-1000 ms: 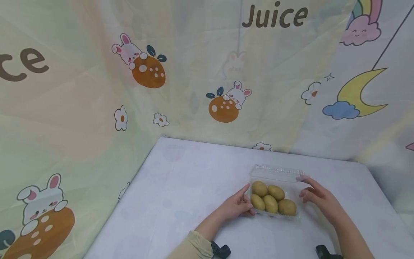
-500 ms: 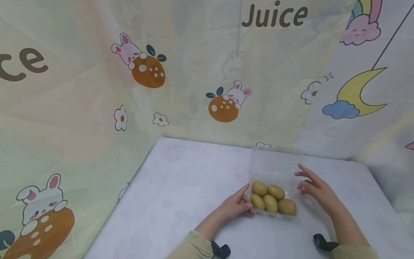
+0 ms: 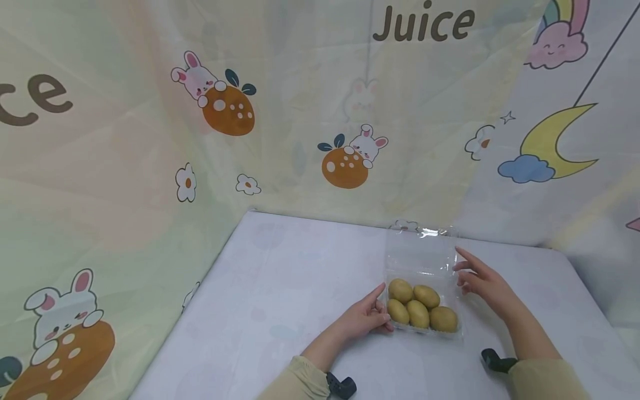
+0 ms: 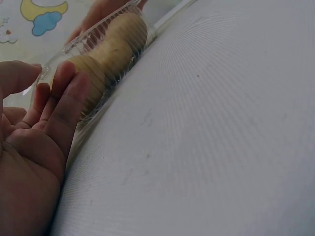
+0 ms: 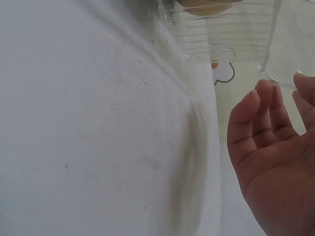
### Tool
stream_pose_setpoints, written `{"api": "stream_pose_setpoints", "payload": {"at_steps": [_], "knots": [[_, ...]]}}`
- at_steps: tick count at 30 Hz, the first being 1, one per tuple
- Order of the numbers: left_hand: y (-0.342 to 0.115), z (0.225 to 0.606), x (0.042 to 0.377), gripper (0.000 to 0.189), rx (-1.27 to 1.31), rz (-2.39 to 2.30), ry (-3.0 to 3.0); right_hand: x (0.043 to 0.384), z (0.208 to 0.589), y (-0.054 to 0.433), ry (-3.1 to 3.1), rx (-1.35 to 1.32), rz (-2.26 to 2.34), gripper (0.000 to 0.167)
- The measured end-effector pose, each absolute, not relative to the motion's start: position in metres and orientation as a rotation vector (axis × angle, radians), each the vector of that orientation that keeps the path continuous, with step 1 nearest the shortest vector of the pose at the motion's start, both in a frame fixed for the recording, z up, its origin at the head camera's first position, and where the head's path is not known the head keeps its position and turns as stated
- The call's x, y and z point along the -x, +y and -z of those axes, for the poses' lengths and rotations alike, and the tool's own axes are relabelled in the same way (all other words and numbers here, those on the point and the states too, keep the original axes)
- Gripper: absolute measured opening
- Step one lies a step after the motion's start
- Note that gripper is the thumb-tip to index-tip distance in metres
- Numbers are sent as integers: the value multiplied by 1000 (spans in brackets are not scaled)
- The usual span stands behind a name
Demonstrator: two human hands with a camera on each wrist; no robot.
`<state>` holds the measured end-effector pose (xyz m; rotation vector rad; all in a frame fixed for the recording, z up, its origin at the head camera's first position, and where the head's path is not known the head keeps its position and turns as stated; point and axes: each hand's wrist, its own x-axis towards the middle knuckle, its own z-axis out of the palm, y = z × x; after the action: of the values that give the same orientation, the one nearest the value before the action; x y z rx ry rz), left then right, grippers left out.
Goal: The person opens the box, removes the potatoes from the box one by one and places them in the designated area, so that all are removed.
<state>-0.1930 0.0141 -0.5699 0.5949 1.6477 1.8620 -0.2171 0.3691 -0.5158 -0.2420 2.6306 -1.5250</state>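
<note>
A clear plastic hinged box (image 3: pixel 459 329) holds several oval, yellow-brown, potato-like pieces (image 3: pixel 427 297) on the table. Its transparent lid (image 3: pixel 411 250) stands raised at the back. My left hand (image 3: pixel 364 318) holds the box at its left front corner, the index finger along the left side. In the left wrist view, the thumb is by the rim and the fingers lie against the ribbed wall (image 4: pixel 98 37). My right hand (image 3: pixel 487 282) is at the lid's right edge with the index finger extended. The right wrist view shows relaxed fingertips right at that edge, around nothing.
A white cloth covers the table (image 3: pixel 290 289). Printed fabric (image 3: pixel 295 111) with rabbits and flowers hangs behind it and on the left. Dark devices (image 3: pixel 342 385) are worn at both wrists below the hands.
The lid has swung up and back, from lying low behind the potato-like pieces to standing raised. My right hand has moved slightly up and left with it. The left hand has stayed put.
</note>
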Motion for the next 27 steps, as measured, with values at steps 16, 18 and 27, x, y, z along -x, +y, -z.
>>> {"api": "stream_pose_setpoints", "payload": {"at_steps": [16,18,27], "knots": [[13,570,193,77,-603,-1858,1660,237,521,366,2549,42,1503,76],[13,570,193,77,-607,-1856,1661,238,520,366,2539,45,1503,75],[13,571,194,78,-628,-1861,1640,242,525,366,2441,39,1548,68]]}}
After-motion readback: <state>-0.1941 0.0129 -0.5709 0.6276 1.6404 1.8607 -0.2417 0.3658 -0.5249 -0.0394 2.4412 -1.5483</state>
